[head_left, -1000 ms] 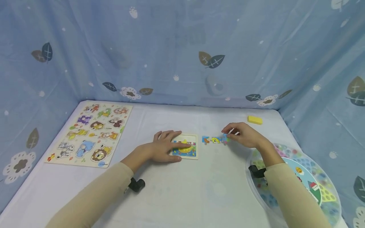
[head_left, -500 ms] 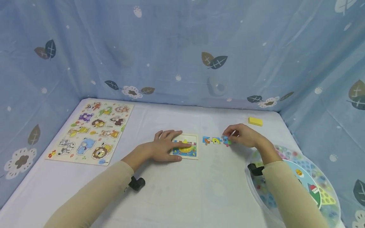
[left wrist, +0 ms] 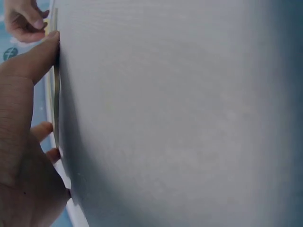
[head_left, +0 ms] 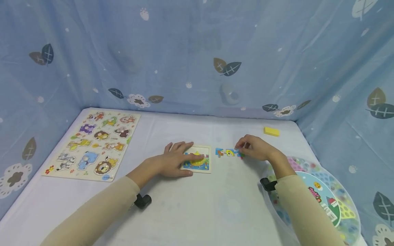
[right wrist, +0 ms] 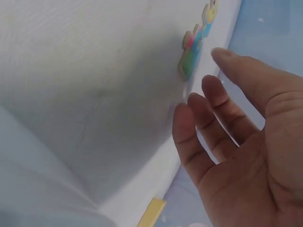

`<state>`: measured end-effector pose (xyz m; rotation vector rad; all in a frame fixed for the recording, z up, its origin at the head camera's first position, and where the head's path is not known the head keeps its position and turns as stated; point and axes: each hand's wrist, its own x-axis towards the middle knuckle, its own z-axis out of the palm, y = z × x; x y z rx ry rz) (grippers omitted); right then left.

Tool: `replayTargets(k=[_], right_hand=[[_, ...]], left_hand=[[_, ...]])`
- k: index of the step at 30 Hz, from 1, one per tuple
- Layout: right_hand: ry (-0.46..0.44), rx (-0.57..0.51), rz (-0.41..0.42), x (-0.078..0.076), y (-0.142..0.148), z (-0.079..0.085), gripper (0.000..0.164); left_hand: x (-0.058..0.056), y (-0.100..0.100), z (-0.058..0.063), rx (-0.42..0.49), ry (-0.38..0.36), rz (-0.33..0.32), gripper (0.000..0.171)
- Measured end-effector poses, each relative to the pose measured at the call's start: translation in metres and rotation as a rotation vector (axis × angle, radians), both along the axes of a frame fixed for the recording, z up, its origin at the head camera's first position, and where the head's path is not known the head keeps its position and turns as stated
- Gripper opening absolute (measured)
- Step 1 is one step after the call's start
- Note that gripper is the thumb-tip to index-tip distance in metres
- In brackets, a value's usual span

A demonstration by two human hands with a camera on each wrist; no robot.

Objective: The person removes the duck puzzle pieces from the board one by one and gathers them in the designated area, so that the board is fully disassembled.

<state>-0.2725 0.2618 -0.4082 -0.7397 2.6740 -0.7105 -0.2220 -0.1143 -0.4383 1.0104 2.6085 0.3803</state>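
Observation:
In the head view my left hand [head_left: 173,161] lies flat with spread fingers over a small framed jigsaw board [head_left: 210,160], which shows a yellow picture on blue and a bare upper strip. Its thumb reaches the board's near edge; the palm hides the left part. To the right, three jigsaw pieces lie in a row: an orange-and-blue one [head_left: 219,152], a yellow one [head_left: 230,152] and a blue-green-pink one [right wrist: 189,59]. My right hand [head_left: 253,147] is at the row's right end, fingers bent loosely. In the right wrist view its thumb and fingertips stand apart, just beside that last piece.
An animal peg puzzle board [head_left: 92,145] lies at the left of the white table. A yellow block [head_left: 271,131] sits at the back right. Under my right forearm is a round clear case [head_left: 347,208] of colourful pieces. Blue patterned curtains [head_left: 172,51] surround the table.
The blue-green-pink piece, tilted at my right fingers a second ago, now lies flat and has slid left against the yellow piece. My left hand stays on the board.

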Motion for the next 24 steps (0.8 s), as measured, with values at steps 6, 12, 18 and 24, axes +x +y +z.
replayTargets(k=[6, 12, 18, 24], right_hand=[[0.008, -0.023, 0.021, 0.003, -0.014, 0.007, 0.017], [-0.040, -0.084, 0.055, 0.007, -0.035, 0.013, 0.018], [0.006, -0.102, 0.098, 0.008, -0.054, 0.013, 0.018], [-0.009, -0.157, 0.142, 0.008, -0.077, 0.008, 0.020]], left_hand=[[0.004, -0.006, 0.001, 0.019, 0.027, -0.006, 0.065], [0.013, -0.017, 0.005, 0.046, 0.056, -0.027, 0.056], [0.021, -0.028, 0.005, 0.067, 0.056, -0.047, 0.055], [0.023, -0.034, 0.002, 0.071, 0.058, -0.041, 0.056]])
